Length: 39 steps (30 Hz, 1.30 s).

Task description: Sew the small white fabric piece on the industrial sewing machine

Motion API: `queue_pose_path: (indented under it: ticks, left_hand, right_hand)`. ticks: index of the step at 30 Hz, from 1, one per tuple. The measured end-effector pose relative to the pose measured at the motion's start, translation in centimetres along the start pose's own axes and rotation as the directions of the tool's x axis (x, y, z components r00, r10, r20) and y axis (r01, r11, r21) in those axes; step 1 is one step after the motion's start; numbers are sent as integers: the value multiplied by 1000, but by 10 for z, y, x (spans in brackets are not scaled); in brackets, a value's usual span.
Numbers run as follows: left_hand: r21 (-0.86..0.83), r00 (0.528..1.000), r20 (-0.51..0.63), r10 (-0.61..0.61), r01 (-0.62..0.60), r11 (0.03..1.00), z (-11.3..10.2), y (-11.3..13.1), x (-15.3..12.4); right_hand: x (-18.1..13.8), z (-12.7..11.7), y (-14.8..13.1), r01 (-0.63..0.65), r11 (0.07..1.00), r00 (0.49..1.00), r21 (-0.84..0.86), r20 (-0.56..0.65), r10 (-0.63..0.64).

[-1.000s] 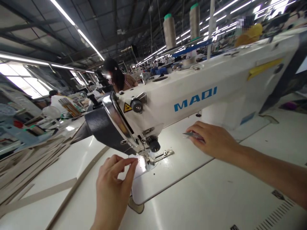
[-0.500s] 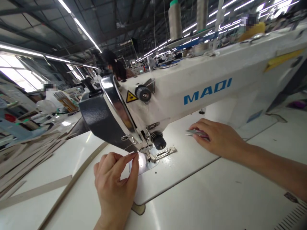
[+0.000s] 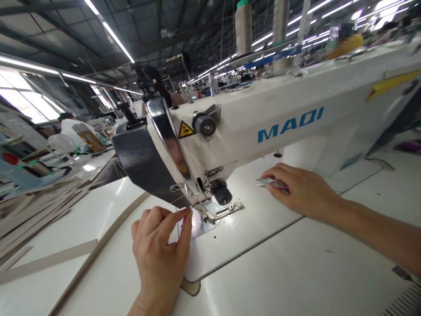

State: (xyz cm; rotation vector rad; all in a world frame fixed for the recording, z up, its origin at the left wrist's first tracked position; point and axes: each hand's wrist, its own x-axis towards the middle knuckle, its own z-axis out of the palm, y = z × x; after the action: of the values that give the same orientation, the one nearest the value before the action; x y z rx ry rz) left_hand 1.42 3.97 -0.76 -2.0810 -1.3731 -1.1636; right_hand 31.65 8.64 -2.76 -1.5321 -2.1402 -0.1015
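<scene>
We pinch the thread (image 3: 178, 219) with left hand (image 3: 161, 254) fingers beside the needle (image 3: 201, 206); right hand (image 3: 301, 189) grips snips (image 3: 268, 182) behind it. Next likely needs careful threading.

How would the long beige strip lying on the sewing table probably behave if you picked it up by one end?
The beige strip lies flat and curves gently across the white table, so it would likely droop, not stay stiff. It looks thin, so probably light. On that glossy surface, it may slide easily when pushed.
</scene>
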Motion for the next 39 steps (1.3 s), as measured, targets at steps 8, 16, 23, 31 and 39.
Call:
queue_pose_path:
  ticks: [8,16,23,31,39]
  left_hand:
    - [-151,1000,-24,-15,12,988,12,-6,-4]
    - [-37,997,-61,48,-50,998,16,-9,-3]
    - [71,991,-51,120,-116,991,16,-15,-6]
    - [67,989,-72,132,-127,990,18,-17,-5]
    - [65,964,-170,204,-196,978,7,-19,-9]
  right_hand:
    - [2,-5,0,123,992,983,-41,-134,-128]
    - [9,-8,-101,-369,507,916,779,399,54]
    - [27,39,-133,-222,465,975,857,185,124]
    - [23,42,-137,-210,359,967,909,139,212]
    - [-6,15,-115,90,562,993,822,-32,-113]
